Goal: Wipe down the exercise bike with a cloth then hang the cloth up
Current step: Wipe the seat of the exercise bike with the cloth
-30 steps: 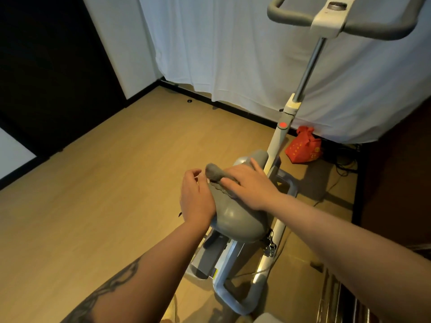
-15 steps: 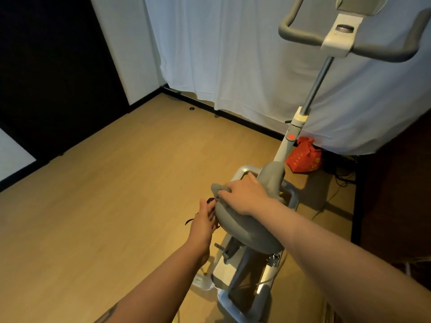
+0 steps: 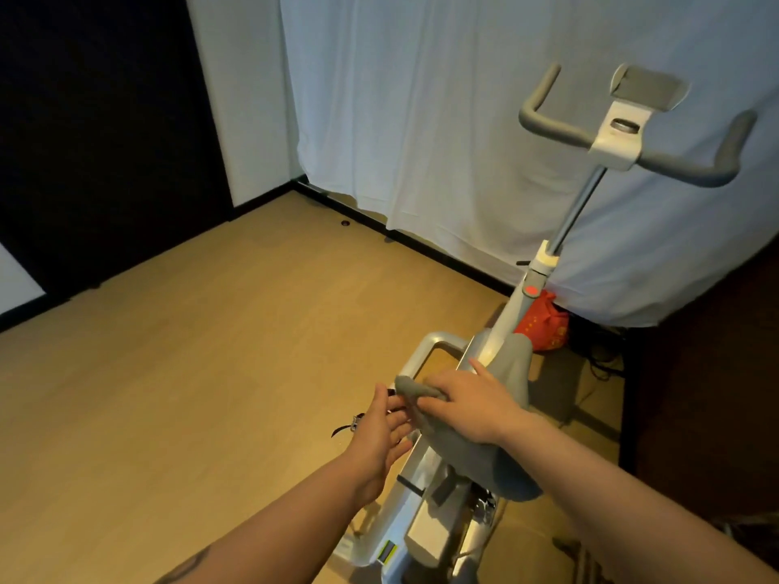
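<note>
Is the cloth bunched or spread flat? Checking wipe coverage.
Bunched: the cloth sits as a grey wad under the right hand on the saddle.

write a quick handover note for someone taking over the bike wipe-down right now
Right hand: pressing the grey cloth onto the bike seat, fingers partly curled over it.
Left hand: open, palm turned toward the seat's left side, holding nothing.
Bike: upright on the wood floor, handlebars ahead by the white curtain.
Done: the seat wipe is under way; how much else is wiped cannot be told.
Left: finish the seat, do the post, handlebars and frame, then hang the cloth up. No hanging spot is in view.
</note>
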`<act>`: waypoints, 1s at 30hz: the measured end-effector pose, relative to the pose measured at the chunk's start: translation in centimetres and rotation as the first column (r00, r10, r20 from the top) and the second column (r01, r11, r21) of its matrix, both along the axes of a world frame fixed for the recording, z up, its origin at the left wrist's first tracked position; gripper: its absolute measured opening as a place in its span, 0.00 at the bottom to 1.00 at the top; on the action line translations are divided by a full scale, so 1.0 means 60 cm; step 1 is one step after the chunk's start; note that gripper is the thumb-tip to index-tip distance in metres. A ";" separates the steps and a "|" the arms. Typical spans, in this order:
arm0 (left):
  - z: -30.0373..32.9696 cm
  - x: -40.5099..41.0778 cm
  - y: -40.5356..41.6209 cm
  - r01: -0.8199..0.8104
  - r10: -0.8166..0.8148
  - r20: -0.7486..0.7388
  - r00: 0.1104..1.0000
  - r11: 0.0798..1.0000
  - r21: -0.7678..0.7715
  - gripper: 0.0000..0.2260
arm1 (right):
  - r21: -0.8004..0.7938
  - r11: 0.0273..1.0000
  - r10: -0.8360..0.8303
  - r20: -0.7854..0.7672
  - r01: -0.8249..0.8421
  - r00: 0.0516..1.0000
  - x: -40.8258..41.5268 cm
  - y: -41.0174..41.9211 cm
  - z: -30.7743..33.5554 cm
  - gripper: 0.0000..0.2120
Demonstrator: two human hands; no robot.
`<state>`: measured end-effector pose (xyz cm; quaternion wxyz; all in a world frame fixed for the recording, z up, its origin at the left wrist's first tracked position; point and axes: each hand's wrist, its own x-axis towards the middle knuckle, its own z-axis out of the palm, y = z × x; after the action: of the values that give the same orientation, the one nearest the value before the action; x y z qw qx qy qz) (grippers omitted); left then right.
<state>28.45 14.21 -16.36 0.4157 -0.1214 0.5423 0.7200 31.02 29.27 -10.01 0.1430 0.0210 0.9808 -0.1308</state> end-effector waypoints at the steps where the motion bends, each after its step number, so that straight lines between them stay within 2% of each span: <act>1: -0.001 -0.002 -0.001 0.009 -0.009 0.013 1.000 1.000 -0.002 0.25 | -0.008 0.997 -0.078 -0.005 0.078 0.997 -0.007 -0.003 0.001 0.13; 3: 0.004 -0.005 -0.003 0.023 -0.023 0.032 0.999 1.000 0.008 0.26 | 0.103 0.984 -0.140 -0.073 0.147 0.987 -0.003 -0.033 -0.002 0.13; 5: 0.003 -0.009 -0.005 0.051 -0.053 0.042 0.998 0.998 0.029 0.26 | 0.286 0.958 0.056 -0.164 -0.007 0.985 0.024 -0.064 -0.023 0.12; 7: -0.005 -0.011 -0.006 0.069 -0.071 0.061 0.996 0.997 0.034 0.24 | 0.306 0.939 0.213 -0.161 -0.156 0.964 0.045 -0.058 -0.030 0.12; 8: -0.006 -0.010 -0.006 0.075 -0.077 0.061 0.995 0.997 0.032 0.23 | 0.258 0.951 0.217 -0.162 -0.171 0.963 0.044 -0.042 -0.026 0.12; 9: -0.010 -0.012 -0.006 0.088 -0.089 0.050 0.995 0.996 0.022 0.23 | 0.192 0.973 0.165 -0.191 -0.128 0.968 0.040 -0.031 -0.024 0.11; 11: -0.016 -0.015 -0.003 0.111 -0.111 0.023 0.994 0.994 0.006 0.22 | 0.048 0.991 -0.109 -0.265 0.126 0.958 0.038 -0.046 -0.020 0.07; 12: -0.011 -0.015 0.000 0.125 -0.125 0.017 0.992 0.992 0.002 0.22 | 0.038 0.965 -0.233 -0.321 0.258 0.918 0.042 -0.066 -0.029 0.07; 13: -0.009 -0.016 0.004 0.139 -0.139 0.010 0.990 0.990 -0.005 0.22 | 0.073 0.943 -0.282 -0.345 0.325 0.895 0.049 -0.087 -0.042 0.09; 14: -0.004 -0.016 0.006 0.159 -0.159 -0.001 0.987 0.987 -0.013 0.22 | 0.139 0.928 -0.283 -0.343 0.346 0.896 0.061 -0.106 -0.053 0.13; 17: -0.002 -0.020 0.012 0.218 -0.219 -0.045 0.975 0.976 -0.025 0.22 | 0.292 0.932 -0.119 -0.314 0.215 0.942 0.088 -0.102 -0.068 0.25; 18: 0.001 -0.021 0.012 0.218 -0.220 -0.072 0.973 0.976 -0.028 0.21 | 0.282 0.930 -0.137 -0.327 0.235 0.935 0.089 -0.089 -0.062 0.27; 21: 0.005 -0.018 0.013 0.240 -0.242 -0.077 0.967 0.970 -0.027 0.20 | 0.208 0.875 -0.346 -0.365 0.438 0.864 0.091 -0.100 -0.058 0.30; 24: 0.008 -0.017 0.012 0.263 -0.265 -0.097 0.959 0.964 -0.032 0.20 | 0.236 0.891 -0.293 -0.355 0.389 0.888 0.097 -0.126 -0.069 0.34; 26: 0.013 -0.022 0.013 0.255 -0.257 -0.117 0.959 0.966 -0.026 0.18 | 0.254 0.890 -0.277 -0.355 0.377 0.893 0.077 -0.097 -0.053 0.27; 28: 0.025 -0.021 0.016 0.243 -0.244 -0.122 0.962 0.970 -0.020 0.15 | 0.115 0.882 -0.408 -0.296 0.457 0.864 0.038 -0.068 -0.035 0.16; 30: 0.024 -0.015 0.021 0.257 -0.258 -0.129 0.958 0.966 -0.022 0.15 | 0.060 0.867 -0.462 -0.278 0.495 0.842 0.014 -0.064 -0.031 0.14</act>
<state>27.58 15.44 -14.90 0.4689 -0.0034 0.5813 0.6649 31.88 25.42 -11.86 -0.0228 0.2575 0.9608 -0.1002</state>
